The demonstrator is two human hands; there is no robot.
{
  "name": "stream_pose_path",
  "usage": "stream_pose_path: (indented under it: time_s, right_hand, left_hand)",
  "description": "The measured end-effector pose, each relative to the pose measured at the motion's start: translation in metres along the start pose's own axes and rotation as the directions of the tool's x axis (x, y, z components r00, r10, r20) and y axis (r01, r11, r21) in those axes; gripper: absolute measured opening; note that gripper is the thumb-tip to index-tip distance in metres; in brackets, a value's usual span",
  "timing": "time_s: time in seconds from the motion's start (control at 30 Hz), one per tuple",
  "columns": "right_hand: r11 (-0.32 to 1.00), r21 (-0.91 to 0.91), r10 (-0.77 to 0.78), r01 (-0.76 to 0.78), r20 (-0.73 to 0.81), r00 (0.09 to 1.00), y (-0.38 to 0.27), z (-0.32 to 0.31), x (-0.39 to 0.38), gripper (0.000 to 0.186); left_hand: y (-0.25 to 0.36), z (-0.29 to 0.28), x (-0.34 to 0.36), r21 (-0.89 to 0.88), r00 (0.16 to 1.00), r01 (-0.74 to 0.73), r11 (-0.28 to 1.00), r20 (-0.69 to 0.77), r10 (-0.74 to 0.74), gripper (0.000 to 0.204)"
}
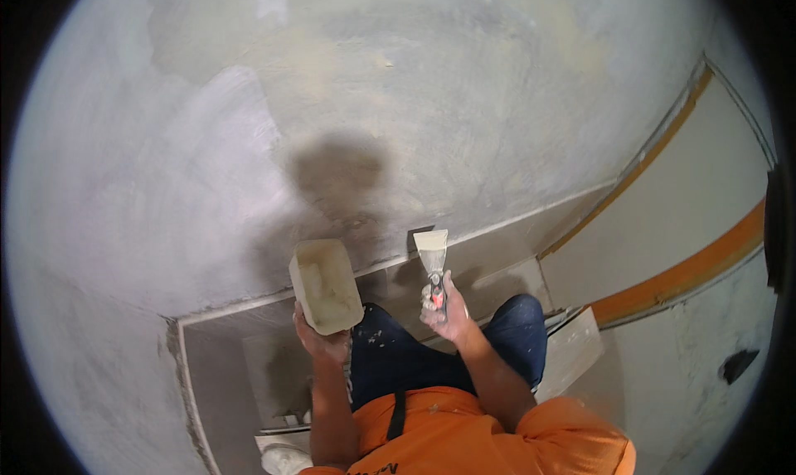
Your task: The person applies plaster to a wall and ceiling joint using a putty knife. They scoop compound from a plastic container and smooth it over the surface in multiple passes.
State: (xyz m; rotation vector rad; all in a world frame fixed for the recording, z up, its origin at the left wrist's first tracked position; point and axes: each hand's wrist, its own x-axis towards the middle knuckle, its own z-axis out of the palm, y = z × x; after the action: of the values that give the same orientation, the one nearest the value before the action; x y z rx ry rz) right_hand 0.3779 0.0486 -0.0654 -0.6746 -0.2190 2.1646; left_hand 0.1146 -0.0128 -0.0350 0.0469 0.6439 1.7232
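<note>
My left hand [322, 341] grips a cream-coloured rectangular tub [355, 297] from below and along its near left side. Pale filler [319, 288] lies smeared inside the tub. In my right hand [448, 312] is a putty knife [432, 254], held upright by its black and red handle with the fingers wrapped round it. Its flared blade points away from me and looks coated with pale filler. Tub and knife are apart, both in front of the patchy grey plastered wall [464, 127]. White smears mark the fingers of my right hand.
Grey tiles [514, 239] run along the foot of the plastered wall. At the right stands a pale door panel [663, 218] with an orange-brown frame [680, 284]. A dark opening [736, 365] shows in the right wall. Some white item [282, 457] sits at the lower left.
</note>
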Motion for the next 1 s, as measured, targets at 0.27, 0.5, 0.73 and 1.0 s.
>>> stream_pose_path:
  time_s: [0.27,0.5,0.73,1.0]
  right_hand:
    - [0.830,-0.412,-0.374,0.375,0.086,0.923,-0.007,0.050,-0.065,0.057]
    - [0.400,-0.762,-0.657,0.509,0.148,0.739,-0.036,0.068,-0.118,0.043]
    - [0.316,-0.775,-0.849,0.547,0.027,0.528,-0.059,0.090,-0.162,0.029]
    - [0.264,-0.771,-0.914,0.580,-0.007,0.407,-0.081,0.097,-0.186,0.027]
  left_hand:
    - [-0.044,0.047,-0.006,0.113,0.966,0.256,0.960,0.002,-0.258,0.060]
    - [-0.088,0.114,0.000,0.040,0.848,0.343,0.938,0.418,-0.327,0.059]
    - [-0.118,0.198,-0.014,0.139,0.809,0.378,0.915,0.431,-0.400,0.061]
    - [-0.153,0.245,-0.032,0.050,0.761,0.451,0.891,0.500,-0.413,0.068]
